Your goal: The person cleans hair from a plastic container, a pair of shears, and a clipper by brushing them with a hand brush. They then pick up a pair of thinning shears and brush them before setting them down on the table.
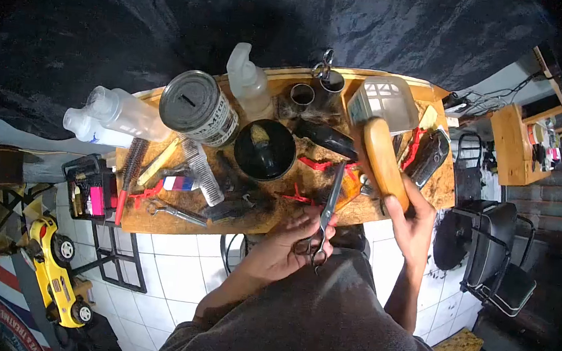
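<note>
My left hand (291, 241) is closed around a pair of scissors (329, 210), whose blades point up and away over the table's front edge. In my right hand (413, 222) is a wooden-backed brush (384, 158), gripped at its near end, with dark bristles along its left side. The brush hides part of a clear plastic container (396, 102) behind it. Between the two hands lie an orange item (349, 190) and red cords. A black bowl (242, 161) with a light-tipped brush (262, 143) inside stands beyond my left hand.
The wooden table (148, 223) carries a large can (196, 110), a spray bottle (246, 81), a clear comb (203, 175), another pair of scissors (179, 214) and black clippers (428, 156). A black chair (498, 244) stands at right; a yellow toy car (58, 276) is at left.
</note>
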`<action>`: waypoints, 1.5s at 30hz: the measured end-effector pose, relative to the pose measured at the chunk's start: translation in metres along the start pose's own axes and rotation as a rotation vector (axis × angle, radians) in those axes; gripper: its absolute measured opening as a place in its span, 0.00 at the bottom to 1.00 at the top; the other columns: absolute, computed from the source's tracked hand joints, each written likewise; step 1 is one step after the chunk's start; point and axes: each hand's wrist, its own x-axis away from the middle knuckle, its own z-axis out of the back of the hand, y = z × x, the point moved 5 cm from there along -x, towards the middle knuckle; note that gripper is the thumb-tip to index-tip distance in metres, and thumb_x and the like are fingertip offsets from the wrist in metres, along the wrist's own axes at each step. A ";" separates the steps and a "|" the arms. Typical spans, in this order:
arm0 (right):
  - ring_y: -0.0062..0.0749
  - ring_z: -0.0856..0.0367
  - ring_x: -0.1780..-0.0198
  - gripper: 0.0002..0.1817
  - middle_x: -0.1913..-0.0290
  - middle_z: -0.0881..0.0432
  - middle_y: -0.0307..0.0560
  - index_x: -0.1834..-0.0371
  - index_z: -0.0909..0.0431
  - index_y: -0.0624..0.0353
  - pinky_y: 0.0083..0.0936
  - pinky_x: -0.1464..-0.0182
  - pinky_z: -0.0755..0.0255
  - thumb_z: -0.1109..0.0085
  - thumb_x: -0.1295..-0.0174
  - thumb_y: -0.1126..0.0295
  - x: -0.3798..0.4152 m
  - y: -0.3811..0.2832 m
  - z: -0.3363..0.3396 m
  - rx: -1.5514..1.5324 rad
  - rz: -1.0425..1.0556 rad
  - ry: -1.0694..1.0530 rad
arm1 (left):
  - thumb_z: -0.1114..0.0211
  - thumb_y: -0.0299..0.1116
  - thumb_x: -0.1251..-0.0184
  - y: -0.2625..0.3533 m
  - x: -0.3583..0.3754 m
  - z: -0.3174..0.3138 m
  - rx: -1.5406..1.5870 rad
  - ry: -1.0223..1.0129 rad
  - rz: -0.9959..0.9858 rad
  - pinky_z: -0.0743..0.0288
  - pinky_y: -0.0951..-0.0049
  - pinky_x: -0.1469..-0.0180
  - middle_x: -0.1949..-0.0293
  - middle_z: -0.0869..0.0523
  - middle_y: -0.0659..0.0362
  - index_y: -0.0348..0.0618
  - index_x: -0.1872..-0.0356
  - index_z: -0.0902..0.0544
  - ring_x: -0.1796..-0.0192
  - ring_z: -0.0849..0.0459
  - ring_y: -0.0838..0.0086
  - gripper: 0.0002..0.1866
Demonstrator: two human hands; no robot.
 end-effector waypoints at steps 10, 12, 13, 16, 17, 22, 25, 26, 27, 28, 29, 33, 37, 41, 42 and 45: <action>0.27 0.17 0.61 0.22 0.60 0.15 0.51 0.52 0.21 0.68 0.23 0.56 0.25 0.29 0.49 0.69 0.008 -0.005 -0.006 -0.020 0.018 -0.329 | 0.44 0.33 0.29 0.006 -0.008 0.008 -0.080 0.052 -0.038 0.21 0.71 0.55 0.54 0.21 0.56 0.38 0.44 0.28 0.58 0.21 0.74 0.16; 0.25 0.18 0.59 0.23 0.61 0.15 0.54 0.51 0.22 0.69 0.26 0.55 0.25 0.29 0.49 0.68 -0.002 0.000 0.004 0.067 -0.055 -0.042 | 0.45 0.32 0.29 0.005 -0.006 -0.003 -0.093 0.041 -0.054 0.21 0.71 0.55 0.55 0.21 0.56 0.38 0.45 0.27 0.58 0.21 0.74 0.15; 0.25 0.18 0.59 0.23 0.61 0.15 0.54 0.51 0.22 0.70 0.26 0.54 0.25 0.29 0.48 0.68 -0.003 0.002 0.010 0.084 -0.119 0.030 | 0.46 0.31 0.28 0.003 -0.004 -0.004 -0.102 0.039 -0.072 0.21 0.72 0.55 0.56 0.21 0.56 0.38 0.46 0.27 0.59 0.21 0.74 0.14; 0.27 0.17 0.58 0.23 0.60 0.15 0.52 0.51 0.21 0.67 0.25 0.53 0.25 0.28 0.49 0.69 0.000 -0.006 0.012 -0.046 -0.050 -0.238 | 0.47 0.33 0.27 0.010 -0.008 0.003 -0.093 0.028 -0.054 0.21 0.74 0.56 0.56 0.20 0.56 0.39 0.47 0.26 0.62 0.20 0.73 0.13; 0.28 0.17 0.58 0.23 0.60 0.15 0.52 0.51 0.21 0.66 0.25 0.53 0.25 0.27 0.50 0.68 0.007 -0.013 0.005 -0.139 0.064 -0.454 | 0.48 0.34 0.27 0.011 -0.010 -0.002 -0.029 -0.017 -0.006 0.21 0.74 0.57 0.56 0.19 0.56 0.40 0.48 0.25 0.61 0.20 0.74 0.13; 0.28 0.15 0.59 0.25 0.58 0.14 0.51 0.55 0.17 0.60 0.23 0.56 0.23 0.22 0.58 0.63 0.025 -0.018 -0.018 -0.028 0.177 -0.740 | 0.41 0.35 0.31 0.020 -0.006 0.007 -0.322 0.299 -0.132 0.21 0.76 0.58 0.58 0.17 0.57 0.39 0.51 0.23 0.62 0.17 0.76 0.13; 0.21 0.19 0.65 0.20 0.64 0.14 0.51 0.56 0.18 0.66 0.22 0.60 0.25 0.27 0.50 0.66 0.001 0.009 -0.004 -0.110 -0.024 -0.171 | 0.41 0.32 0.31 0.014 -0.005 0.008 -0.275 0.103 -0.152 0.22 0.74 0.58 0.59 0.17 0.56 0.41 0.53 0.22 0.67 0.19 0.78 0.10; 0.19 0.22 0.66 0.19 0.67 0.15 0.48 0.56 0.19 0.68 0.21 0.60 0.26 0.30 0.47 0.67 -0.002 0.001 0.004 0.027 -0.065 -0.044 | 0.41 0.32 0.31 0.013 -0.006 0.006 -0.277 0.101 -0.152 0.22 0.74 0.58 0.59 0.17 0.56 0.41 0.53 0.22 0.67 0.19 0.78 0.10; 0.19 0.22 0.65 0.19 0.67 0.15 0.47 0.55 0.20 0.68 0.20 0.59 0.27 0.29 0.48 0.68 -0.003 0.006 0.008 0.066 -0.069 0.047 | 0.42 0.32 0.31 0.012 -0.005 0.003 -0.255 0.087 -0.167 0.22 0.75 0.59 0.59 0.17 0.55 0.41 0.52 0.22 0.68 0.20 0.78 0.10; 0.18 0.22 0.65 0.20 0.66 0.15 0.47 0.55 0.20 0.67 0.20 0.59 0.26 0.29 0.49 0.68 -0.002 0.003 0.010 0.015 -0.091 0.005 | 0.42 0.31 0.30 0.012 -0.005 0.001 -0.234 0.072 -0.183 0.22 0.75 0.59 0.59 0.17 0.55 0.40 0.52 0.23 0.69 0.20 0.79 0.10; 0.18 0.22 0.64 0.20 0.66 0.15 0.47 0.55 0.19 0.67 0.20 0.59 0.26 0.28 0.49 0.69 -0.001 0.001 0.012 -0.036 -0.110 -0.038 | 0.42 0.31 0.30 0.013 -0.006 -0.003 -0.237 0.072 -0.184 0.22 0.75 0.59 0.59 0.17 0.55 0.40 0.52 0.23 0.69 0.20 0.79 0.10; 0.28 0.15 0.65 0.23 0.64 0.13 0.49 0.57 0.16 0.62 0.22 0.62 0.23 0.22 0.56 0.62 0.024 -0.008 -0.010 -0.285 0.100 -0.670 | 0.43 0.37 0.29 0.019 -0.011 0.002 -0.360 0.196 -0.221 0.23 0.81 0.58 0.58 0.17 0.61 0.37 0.44 0.25 0.60 0.20 0.82 0.18; 0.30 0.14 0.68 0.25 0.67 0.14 0.48 0.59 0.15 0.59 0.23 0.67 0.24 0.21 0.60 0.58 0.022 -0.022 -0.016 -0.088 0.183 -0.698 | 0.43 0.38 0.29 0.021 -0.007 -0.002 -0.425 0.176 -0.045 0.25 0.81 0.58 0.62 0.19 0.63 0.38 0.47 0.23 0.61 0.21 0.82 0.16; 0.20 0.20 0.70 0.21 0.70 0.15 0.46 0.59 0.17 0.65 0.22 0.65 0.26 0.25 0.54 0.65 -0.005 0.001 0.007 0.039 -0.007 -0.224 | 0.43 0.36 0.29 0.009 -0.006 0.003 -0.448 0.142 -0.095 0.26 0.85 0.65 0.61 0.19 0.60 0.36 0.45 0.25 0.64 0.20 0.81 0.17; 0.19 0.20 0.70 0.20 0.71 0.15 0.46 0.59 0.17 0.65 0.22 0.66 0.26 0.26 0.52 0.66 -0.007 0.001 0.013 0.024 -0.073 -0.111 | 0.43 0.36 0.29 0.008 -0.005 -0.007 -0.429 0.131 -0.112 0.28 0.88 0.68 0.62 0.19 0.59 0.37 0.45 0.25 0.66 0.21 0.82 0.17; 0.19 0.21 0.71 0.19 0.73 0.17 0.44 0.60 0.18 0.66 0.21 0.67 0.27 0.27 0.51 0.65 -0.006 0.002 0.024 0.032 -0.113 0.010 | 0.44 0.36 0.28 0.007 -0.006 -0.012 -0.379 0.106 -0.134 0.30 0.91 0.70 0.60 0.18 0.58 0.37 0.45 0.26 0.67 0.23 0.84 0.17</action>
